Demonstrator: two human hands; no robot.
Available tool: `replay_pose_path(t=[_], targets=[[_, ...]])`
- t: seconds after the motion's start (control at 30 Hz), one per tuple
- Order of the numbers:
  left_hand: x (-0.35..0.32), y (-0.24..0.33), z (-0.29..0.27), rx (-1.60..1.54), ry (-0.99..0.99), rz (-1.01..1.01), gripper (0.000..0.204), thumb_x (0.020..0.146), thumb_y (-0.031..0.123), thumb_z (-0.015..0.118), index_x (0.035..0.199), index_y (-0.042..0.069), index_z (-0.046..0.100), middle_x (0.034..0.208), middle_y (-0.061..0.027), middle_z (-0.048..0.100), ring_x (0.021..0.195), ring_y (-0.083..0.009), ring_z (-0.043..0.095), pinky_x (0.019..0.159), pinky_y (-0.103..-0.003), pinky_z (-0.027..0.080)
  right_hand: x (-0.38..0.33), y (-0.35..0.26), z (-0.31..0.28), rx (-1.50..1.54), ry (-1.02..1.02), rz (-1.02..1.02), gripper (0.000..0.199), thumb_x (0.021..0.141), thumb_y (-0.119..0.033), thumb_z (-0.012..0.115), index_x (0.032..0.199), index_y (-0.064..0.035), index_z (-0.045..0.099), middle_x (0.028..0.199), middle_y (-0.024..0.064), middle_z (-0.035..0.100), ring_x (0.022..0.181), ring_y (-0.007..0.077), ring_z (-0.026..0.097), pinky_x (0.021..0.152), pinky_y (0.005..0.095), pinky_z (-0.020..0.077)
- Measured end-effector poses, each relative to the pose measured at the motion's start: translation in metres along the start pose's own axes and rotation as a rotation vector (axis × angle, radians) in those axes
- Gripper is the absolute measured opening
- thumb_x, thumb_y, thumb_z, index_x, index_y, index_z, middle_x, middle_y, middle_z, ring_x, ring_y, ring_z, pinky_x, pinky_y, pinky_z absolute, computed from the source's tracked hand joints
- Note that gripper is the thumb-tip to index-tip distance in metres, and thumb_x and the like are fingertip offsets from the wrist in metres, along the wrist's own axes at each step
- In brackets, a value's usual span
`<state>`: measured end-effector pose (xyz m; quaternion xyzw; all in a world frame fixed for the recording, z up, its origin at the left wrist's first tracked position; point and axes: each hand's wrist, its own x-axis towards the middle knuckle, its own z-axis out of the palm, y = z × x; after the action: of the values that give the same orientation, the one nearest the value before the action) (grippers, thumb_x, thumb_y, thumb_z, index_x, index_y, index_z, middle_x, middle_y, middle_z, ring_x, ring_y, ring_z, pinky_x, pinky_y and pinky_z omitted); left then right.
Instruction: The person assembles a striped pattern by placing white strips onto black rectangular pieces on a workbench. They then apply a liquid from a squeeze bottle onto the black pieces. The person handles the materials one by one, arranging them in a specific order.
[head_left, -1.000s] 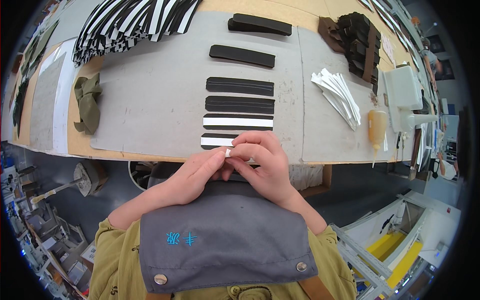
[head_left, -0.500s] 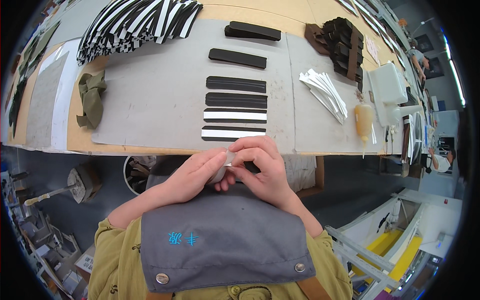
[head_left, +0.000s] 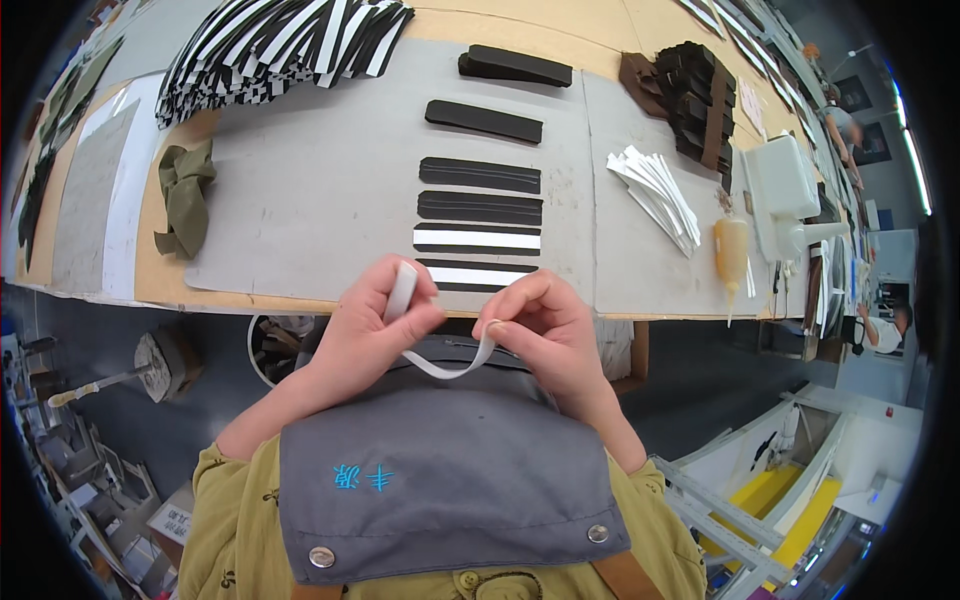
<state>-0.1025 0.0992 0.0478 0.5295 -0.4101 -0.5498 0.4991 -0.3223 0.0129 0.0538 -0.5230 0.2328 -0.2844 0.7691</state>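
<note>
My left hand [head_left: 372,325] and my right hand [head_left: 545,325] hold the two ends of a thin white strip [head_left: 440,366], which sags in a loop between them just in front of the table's near edge. Behind the hands, black strips [head_left: 480,207] lie in a row on a grey mat [head_left: 330,190]. The two nearest strips [head_left: 477,238] carry a white band along their length. The nearest one is partly hidden by my fingers.
A big fan of black-and-white strips [head_left: 280,45] lies at the back left, an olive cloth [head_left: 186,195] at the left, a bundle of white strips [head_left: 660,195] and a glue bottle [head_left: 730,255] at the right. Dark pieces [head_left: 700,100] are stacked at the back right. A bin [head_left: 270,345] stands under the table.
My hands were pressed together at the table's edge. They have moved apart and the white strip is now stretched in a loop between them.
</note>
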Motion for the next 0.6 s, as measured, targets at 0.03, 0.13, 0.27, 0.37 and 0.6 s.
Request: replay_pose_path(t=[0.03,0.13,0.27,0.37,0.6], targets=[[0.001,0.003,-0.005,-0.022,-0.108,-0.039,0.018,0.098,0.012,0.076,0.107,0.008,0.060,0.093,0.0047,0.060,0.075,-0.0017,0.051,0.066,-0.021,0.044,0.004,-0.002,0.001,-0.089,-0.001,0.010,0.021,0.099,-0.003,0.072,0.114,-0.0043,0.057,0.104,0.0065,0.069,0.099,0.0115,0.068,0.087,0.0291,0.0559],[0.004,0.003,0.001,0.028,-0.205,-0.032,0.019,0.097,0.011,0.077,0.107,0.006,0.063,0.092,0.0056,0.063,0.068,-0.0008,0.049,0.060,-0.021,0.043,0.015,-0.007,0.006,-0.262,0.003,0.044,0.025,0.097,-0.005,0.075,0.116,-0.0044,0.059,0.099,0.0039,0.069,0.094,0.0091,0.067,0.082,0.0272,0.0561],[0.013,0.007,-0.004,0.331,-0.173,0.051,0.016,0.098,0.010,0.076,0.108,0.002,0.066,0.094,0.0004,0.069,0.067,-0.0016,0.053,0.058,-0.021,0.046,0.026,-0.010,0.004,-0.266,0.029,0.143,0.024,0.096,-0.008,0.078,0.113,-0.0040,0.061,0.095,0.0015,0.068,0.089,0.0081,0.065,0.081,0.0262,0.0557],[0.017,0.008,-0.006,0.335,-0.186,0.152,0.015,0.096,0.004,0.075,0.109,0.002,0.067,0.099,-0.0018,0.072,0.085,-0.0048,0.066,0.069,-0.022,0.055,0.032,-0.004,0.001,-0.343,0.031,0.126,0.023,0.095,-0.011,0.078,0.111,-0.0039,0.064,0.092,0.0014,0.069,0.085,0.0088,0.065,0.080,0.0270,0.0556],[0.031,0.004,-0.015,0.378,-0.010,0.079,0.012,0.094,0.002,0.074,0.105,0.006,0.070,0.090,-0.0055,0.072,0.079,-0.0149,0.070,0.066,-0.027,0.052,0.042,-0.011,-0.002,-0.617,0.065,0.141,0.013,0.099,-0.015,0.074,0.100,-0.0025,0.071,0.088,0.0067,0.070,0.078,0.0169,0.066,0.071,0.0311,0.0534]])
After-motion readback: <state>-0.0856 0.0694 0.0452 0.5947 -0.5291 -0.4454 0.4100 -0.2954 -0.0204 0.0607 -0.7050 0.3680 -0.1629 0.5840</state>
